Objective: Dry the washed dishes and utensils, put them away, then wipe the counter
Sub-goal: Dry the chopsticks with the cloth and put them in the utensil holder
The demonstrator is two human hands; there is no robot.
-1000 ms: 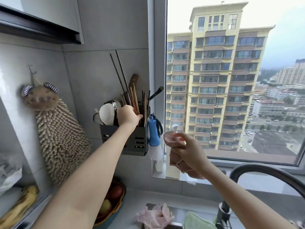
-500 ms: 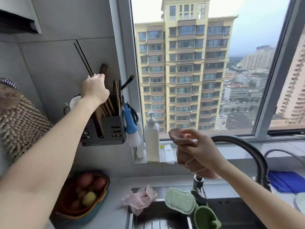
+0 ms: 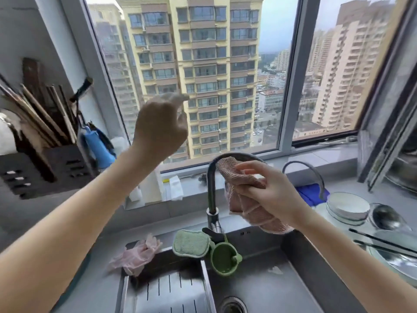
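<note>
My right hand [image 3: 268, 190] grips a crumpled pink dish cloth [image 3: 246, 204] just right of the tall dark faucet [image 3: 212, 177], above the sink. My left hand [image 3: 160, 125] is raised in front of the window, blurred, fingers loosely curled with nothing in them. At the far left a dark wall-mounted utensil holder [image 3: 45, 170] carries chopsticks [image 3: 42, 116] and other utensils. On the counter at the right lie a stack of white plates [image 3: 348, 207], a ladle [image 3: 385, 216], a pair of dark chopsticks [image 3: 383, 242] across a glass bowl [image 3: 397, 260].
The steel sink [image 3: 259, 279] lies below, with a drain rack [image 3: 167, 292] at its left. On its rim sit a green sponge [image 3: 190, 242], a green holder [image 3: 223, 258] and pink gloves [image 3: 137, 256]. A blue brush [image 3: 97, 145] hangs from the holder. A blue cloth [image 3: 310, 195] lies behind a second tap [image 3: 311, 175].
My left hand has left the utensil holder and swung right, empty, in front of the window. The view has turned right and down, bringing the sink and the dishes into sight. The right hand still holds the cloth.
</note>
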